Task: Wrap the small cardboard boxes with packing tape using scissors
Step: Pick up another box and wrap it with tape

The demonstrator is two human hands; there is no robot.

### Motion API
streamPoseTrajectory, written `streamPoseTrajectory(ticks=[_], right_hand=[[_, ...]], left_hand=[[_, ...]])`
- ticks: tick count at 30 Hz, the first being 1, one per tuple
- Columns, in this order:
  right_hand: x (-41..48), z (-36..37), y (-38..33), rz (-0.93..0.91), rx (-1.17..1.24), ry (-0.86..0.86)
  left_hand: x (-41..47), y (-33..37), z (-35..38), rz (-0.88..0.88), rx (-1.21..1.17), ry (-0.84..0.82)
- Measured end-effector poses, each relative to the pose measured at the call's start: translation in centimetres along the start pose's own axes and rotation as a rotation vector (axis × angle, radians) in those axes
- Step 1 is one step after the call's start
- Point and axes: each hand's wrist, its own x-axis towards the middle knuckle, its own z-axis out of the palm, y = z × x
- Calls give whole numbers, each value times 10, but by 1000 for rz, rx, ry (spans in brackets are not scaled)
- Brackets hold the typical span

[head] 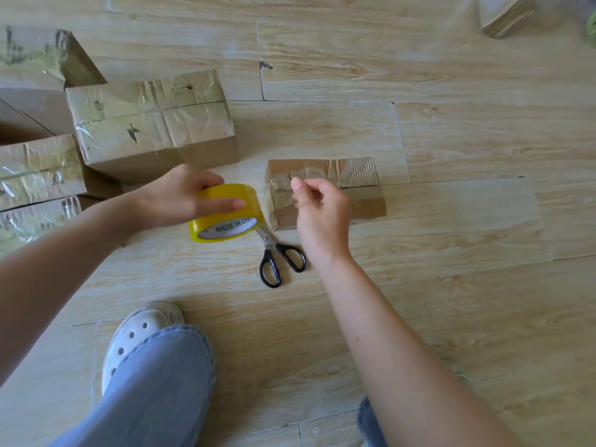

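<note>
My left hand (190, 196) grips a yellow roll of packing tape (225, 221) just above the floor. My right hand (317, 209) pinches the loose end of the clear tape, pulled a short way out from the roll. Behind that hand lies a flat, partly taped piece of cardboard (361, 188). Black-handled scissors (279, 258) rest on the floor below the roll, blades pointing up-left under it. A taped cardboard box (151, 121) stands to the upper left of my left hand.
More taped boxes (38, 172) crowd the left edge, one with an open flap (19, 124). A stack of flat cardboard (506, 14) sits at the top right. My shoe (138, 333) and leg occupy the lower left of the wooden floor (451, 285).
</note>
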Motion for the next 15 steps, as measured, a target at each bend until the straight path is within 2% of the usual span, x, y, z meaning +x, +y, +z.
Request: streamPoseTrajectory(ticks=[2,6,9,15], right_hand=[[5,-10,3,20,-21,13],[17,-38,11,99,13,179],[25,-56,19,88,-71,231],[40,-70,32,141,-87,363]], left_hand=[[1,1,0,29,-6,-31],[6,-4,-4,-69,244,55],[3,-8,-2,-75,209,75],[17,12,15,-32,263,96]])
